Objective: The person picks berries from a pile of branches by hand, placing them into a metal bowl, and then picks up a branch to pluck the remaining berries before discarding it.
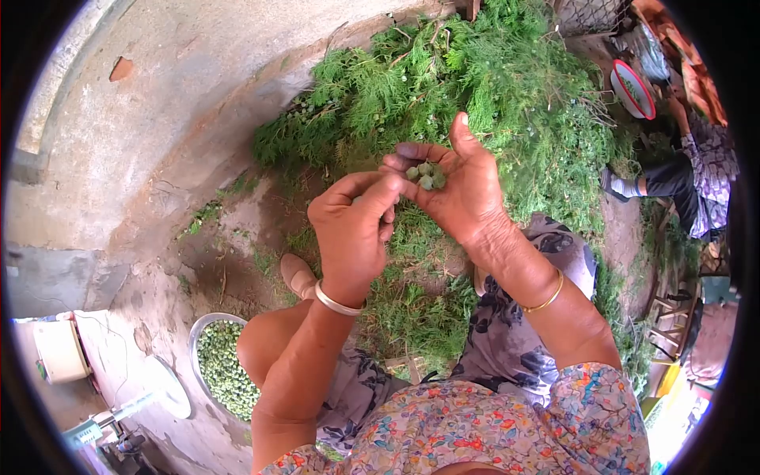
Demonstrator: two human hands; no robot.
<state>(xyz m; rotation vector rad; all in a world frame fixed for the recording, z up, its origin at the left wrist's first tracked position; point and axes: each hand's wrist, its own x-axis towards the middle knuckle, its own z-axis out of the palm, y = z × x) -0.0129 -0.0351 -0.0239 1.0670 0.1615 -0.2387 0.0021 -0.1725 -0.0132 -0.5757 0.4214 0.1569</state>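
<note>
In front of my chest, my right hand point(469, 184) is turned palm up with the thumb raised. Several small green seed cones point(427, 176) lie in its cupped palm against the curled fingers. My left hand point(356, 218) touches the fingertips of the right, its own thumb and fingers pinched together. Whatever is in that pinch is hidden. Beyond both hands, a heap of leafy green conifer branches point(507, 87) covers the ground, with pale cones among the leaves.
A metal basin point(195, 348) of green cones stands beside my left knee. An electric fan point(166, 388) is at the lower left, below a concrete wall point(182, 87). On the right sits another person point(712, 170) near a red-rimmed basin point(651, 107). A wooden stool point(669, 324) stands lower right.
</note>
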